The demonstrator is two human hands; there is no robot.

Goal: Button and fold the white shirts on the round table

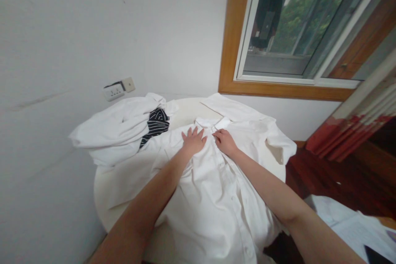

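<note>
A white button-up shirt [210, 210] lies front up on a round, cream-coloured table [182, 111], its collar towards the wall. One long sleeve stretches out at the upper right, and the lower part hangs over the near edge. My left hand [194, 141] rests flat on the chest just below the collar, fingers spread. Beside it, my right hand [225, 142] has its fingers drawn together at the top of the button placket, where they appear to pinch the fabric. The thumb of my right hand is mostly hidden.
A heap of white clothes [120, 126] with a black striped cloth [157, 126] sits at the table's left, against the wall. Above it is a wall socket [113, 91]. A wood-framed window [227, 57], a red-and-cream curtain [337, 140] and white material [343, 218] are at right.
</note>
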